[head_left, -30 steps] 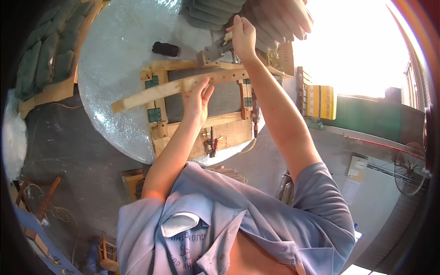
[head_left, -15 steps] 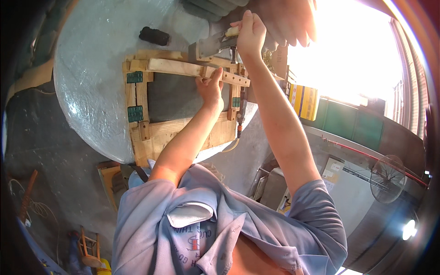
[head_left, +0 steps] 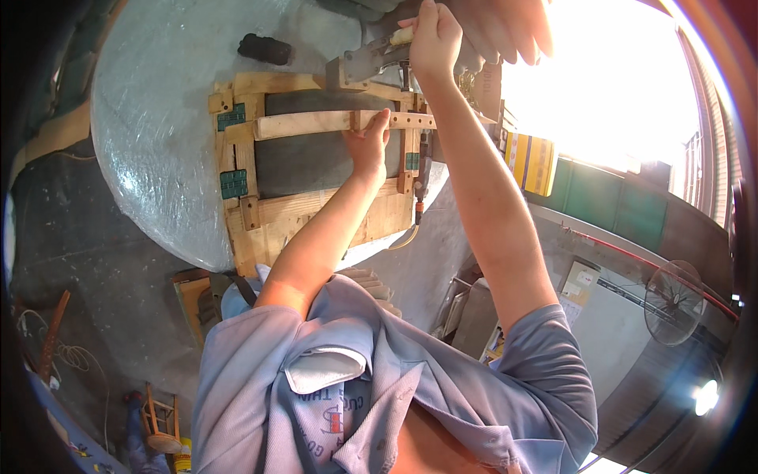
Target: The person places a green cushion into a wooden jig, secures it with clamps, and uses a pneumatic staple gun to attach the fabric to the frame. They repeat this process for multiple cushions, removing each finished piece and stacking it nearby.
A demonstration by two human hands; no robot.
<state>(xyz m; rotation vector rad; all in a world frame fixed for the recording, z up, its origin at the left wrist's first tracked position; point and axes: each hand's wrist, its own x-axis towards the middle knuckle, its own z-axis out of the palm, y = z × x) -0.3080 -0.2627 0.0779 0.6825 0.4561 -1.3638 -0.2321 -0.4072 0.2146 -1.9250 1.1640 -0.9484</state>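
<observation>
A pale wooden strip (head_left: 308, 122) with a row of holes at its right end lies across a wooden frame (head_left: 316, 223) that has a dark panel inside it and green hinges at its sides. My left hand (head_left: 368, 148) grips the strip near its middle, fingers closed round it. Beyond the frame stands a grey metal lever clamp (head_left: 365, 65) with a wooden block at its end. My right hand (head_left: 437, 46) is wrapped round the clamp's pale yellow handle (head_left: 401, 36); part of the handle is hidden by the fingers.
The frame rests on a round table covered in clear plastic film (head_left: 170, 174). A black object (head_left: 265, 50) lies on its far side. An air hose fitting (head_left: 418, 207) hangs by the frame's right edge. A yellow box (head_left: 530, 163) and a fan (head_left: 673, 302) stand at the right.
The strip has turned: its right end has swung away from me and its left end has come nearer, so it lies straighter across the frame. The right hand stays on the handle.
</observation>
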